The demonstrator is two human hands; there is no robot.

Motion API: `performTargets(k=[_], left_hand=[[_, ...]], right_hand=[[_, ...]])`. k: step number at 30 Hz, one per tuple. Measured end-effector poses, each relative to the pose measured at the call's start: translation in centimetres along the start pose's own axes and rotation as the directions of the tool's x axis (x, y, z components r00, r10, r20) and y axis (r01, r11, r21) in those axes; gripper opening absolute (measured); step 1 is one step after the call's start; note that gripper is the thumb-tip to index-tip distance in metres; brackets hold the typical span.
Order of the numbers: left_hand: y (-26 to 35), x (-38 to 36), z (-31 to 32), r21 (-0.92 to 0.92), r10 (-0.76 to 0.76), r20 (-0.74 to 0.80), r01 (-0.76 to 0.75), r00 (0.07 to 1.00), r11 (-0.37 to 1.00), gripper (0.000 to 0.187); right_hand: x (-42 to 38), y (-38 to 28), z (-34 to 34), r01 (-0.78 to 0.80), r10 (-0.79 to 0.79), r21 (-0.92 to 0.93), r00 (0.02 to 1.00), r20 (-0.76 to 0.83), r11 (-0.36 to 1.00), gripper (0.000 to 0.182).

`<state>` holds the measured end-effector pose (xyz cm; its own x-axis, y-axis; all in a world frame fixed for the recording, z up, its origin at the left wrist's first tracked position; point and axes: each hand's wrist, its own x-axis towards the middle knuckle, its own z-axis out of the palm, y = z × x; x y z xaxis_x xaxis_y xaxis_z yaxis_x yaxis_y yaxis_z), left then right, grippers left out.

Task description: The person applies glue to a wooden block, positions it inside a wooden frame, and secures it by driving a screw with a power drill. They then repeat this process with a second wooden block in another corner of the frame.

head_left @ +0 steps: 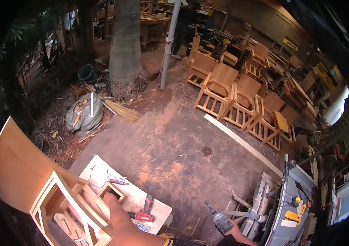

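My left hand point(110, 201) reaches into a small square wooden box point(121, 196) on a white board point(164, 210); its fingers are hidden there. My right hand point(236, 233) is wrapped round a dark grey power drill point(222, 222), whose long bit points up and to the left over the floor. Beside the box lies a red and black cordless drill point(142, 213). A pair of locking pliers point(118, 181) rests farther back on the board. At the left stands a wooden chair frame point(70, 205) with a curved back panel point(20, 166), close to my left arm.
A table saw point(283, 205) with yellow tools point(292, 216) on it stands at the right. Several wooden chairs point(219, 84) line the back right. A long pale plank point(244, 143) lies on the floor. A broom point(121, 110), sack point(85, 117) and tree trunk point(125, 45) are behind.
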<state>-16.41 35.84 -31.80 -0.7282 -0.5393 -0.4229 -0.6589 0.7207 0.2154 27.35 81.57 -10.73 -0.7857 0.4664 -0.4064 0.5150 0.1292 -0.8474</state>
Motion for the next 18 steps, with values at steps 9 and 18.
performTargets(k=[9, 18], left_hand=[[4.0, -8.8, -4.6, -0.401, 0.115, -0.504, -0.349, 0.856, 0.847, 0.027], [6.7, -51.8, -10.2, -0.544, 0.977, 0.019, -0.822, -0.211, -0.167, 0.021]], right_hand=[[-3.1, -6.1, -2.2, 0.253, -0.219, -0.662, 0.966, 0.136, 0.706, 0.036], [-1.0, -8.2, 2.2, 0.417, -0.08, -0.721, 0.888, 0.452, 0.553, 0.031]])
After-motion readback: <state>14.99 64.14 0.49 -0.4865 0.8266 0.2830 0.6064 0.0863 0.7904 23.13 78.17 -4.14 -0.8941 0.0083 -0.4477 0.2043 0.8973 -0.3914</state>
